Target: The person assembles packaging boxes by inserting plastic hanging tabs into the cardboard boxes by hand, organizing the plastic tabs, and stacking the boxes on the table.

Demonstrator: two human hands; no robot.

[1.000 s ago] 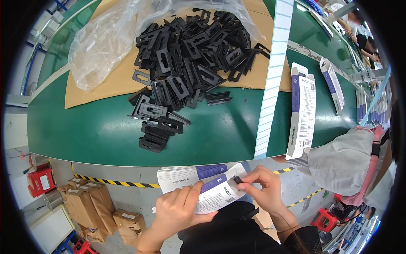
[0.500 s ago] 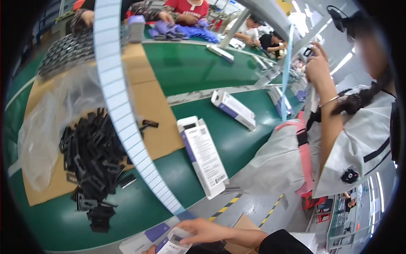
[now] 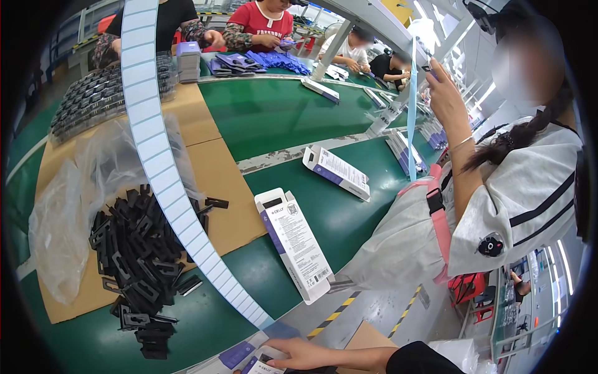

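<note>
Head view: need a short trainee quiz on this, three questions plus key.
1. True or false: the black plastic pieces lie partly on the cardboard sheet and partly on the green tabletop.

2. Where is the wearer's right hand?
A) On the cardboard sheet
B) At a white-and-purple box near the lower edge of the picture
C) Among the black plastic pieces

3. Fill in the colour: the co-worker at the right wears a buckled ____ strap.

Key: 1 true; 2 B; 3 pink.
</note>
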